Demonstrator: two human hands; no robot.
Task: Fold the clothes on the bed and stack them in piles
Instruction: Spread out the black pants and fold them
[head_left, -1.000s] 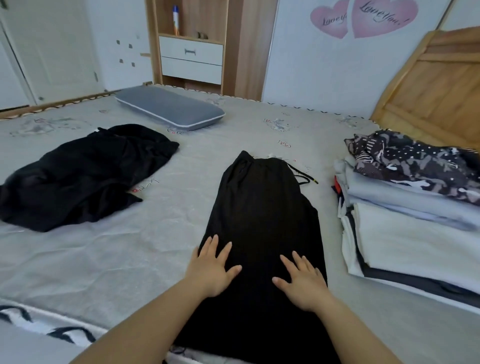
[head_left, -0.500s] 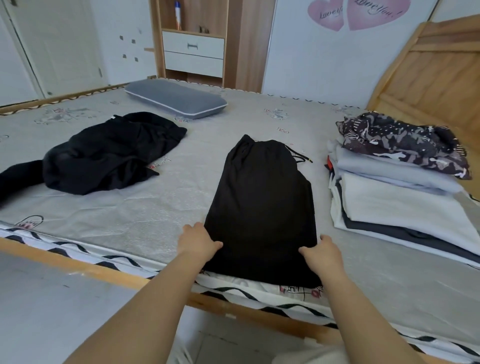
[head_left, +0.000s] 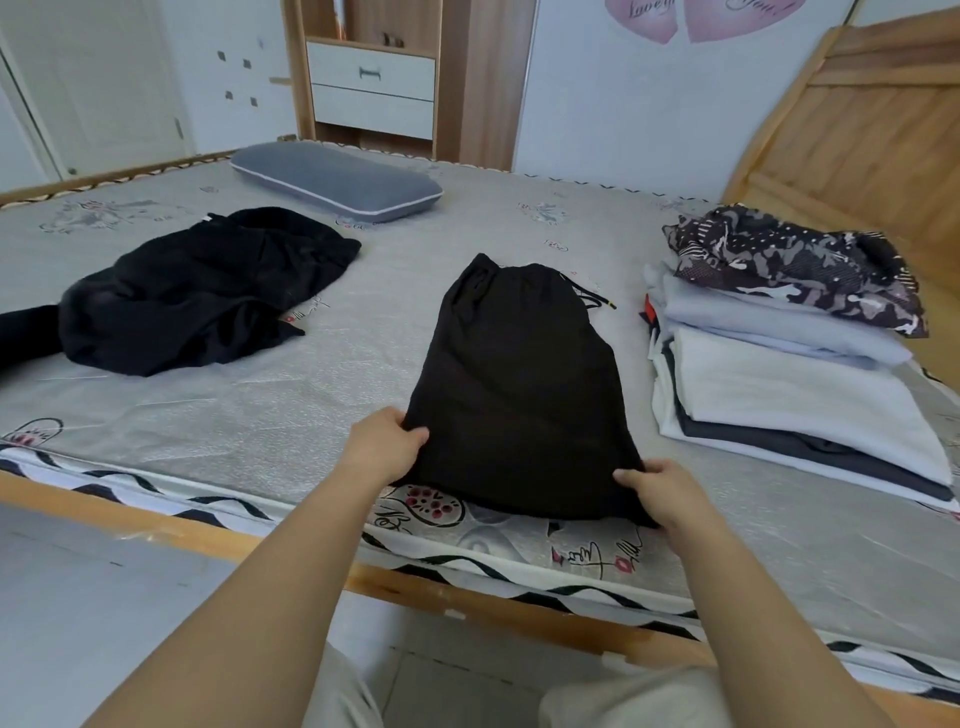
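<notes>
A black drawstring garment (head_left: 519, 384) lies flat in the middle of the bed, its waist end with the cords pointing away from me. My left hand (head_left: 382, 444) pinches its near left corner. My right hand (head_left: 662, 491) grips the near right corner at the mattress edge. To the right stands a pile of folded clothes (head_left: 789, 374), white and grey pieces with a dark patterned one on top. A crumpled black garment (head_left: 197, 291) lies unfolded on the left of the bed.
A grey pillow (head_left: 337, 182) rests at the far side of the mattress (head_left: 260, 415). The wooden headboard (head_left: 857, 135) rises at the right. A wooden shelf unit with white drawers (head_left: 371, 88) stands behind the bed. Floor lies below the bed's near edge.
My hands slid from resting flat on the black garment down to its near edge and closed on the two corners. The view pulled back from the bed.
</notes>
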